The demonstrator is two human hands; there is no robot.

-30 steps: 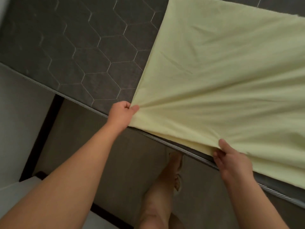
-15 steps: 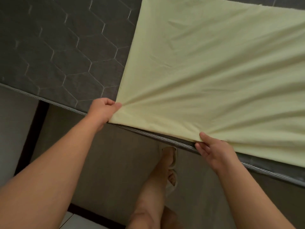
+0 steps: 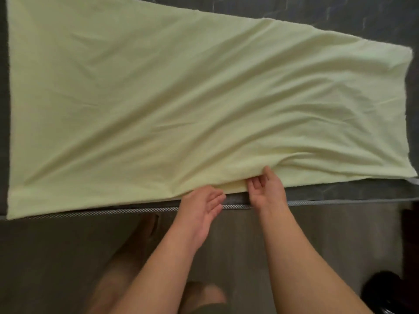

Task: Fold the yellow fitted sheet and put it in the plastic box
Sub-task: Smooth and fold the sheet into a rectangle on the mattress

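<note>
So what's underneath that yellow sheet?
A dark quilted mattress shows around the yellow sheet, with striped piping along its near edge. The right hand pinches the near hem, fingers partly beneath it. Whatever lies under the sheet's middle is covered.

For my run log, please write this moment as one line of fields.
stage: folding | yellow fitted sheet: spread on grey mattress | right hand: pinches near edge | left hand: holds nothing, beside edge
</note>
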